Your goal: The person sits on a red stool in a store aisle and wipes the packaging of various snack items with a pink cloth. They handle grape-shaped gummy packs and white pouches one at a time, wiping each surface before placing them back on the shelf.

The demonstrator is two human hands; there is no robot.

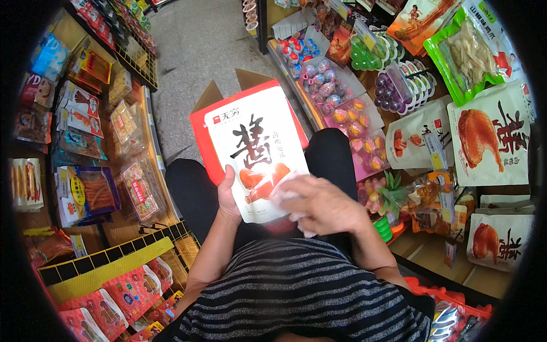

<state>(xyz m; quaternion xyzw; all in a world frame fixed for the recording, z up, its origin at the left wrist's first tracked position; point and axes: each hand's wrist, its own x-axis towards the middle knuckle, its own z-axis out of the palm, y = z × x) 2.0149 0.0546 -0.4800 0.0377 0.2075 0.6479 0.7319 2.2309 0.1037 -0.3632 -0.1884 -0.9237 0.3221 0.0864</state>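
Note:
My left hand (229, 196) grips the lower left edge of a white snack pouch (256, 128), thumb on its front. The pouch bears large dark characters and a picture of reddish-brown meat. My right hand (320, 205), blurred, holds a crumpled pale pinkish cloth or tissue (290, 188) against the pouch's lower right part. Below the pouch, between my black-clad knees, stands a red cardboard box (201, 128) with its brown flaps raised. What the box holds is hidden behind the pouch.
Bagged snacks hang at the left, above clear packs of pale sweets (141, 188) on a wooden shelf. A yellow wire rack (102, 256) stands lower left. On the right are toy-ball candies (327, 81), purple fruit-shaped cups (391, 92) and hanging meat pouches (491, 132). Grey floor (201, 42) lies ahead.

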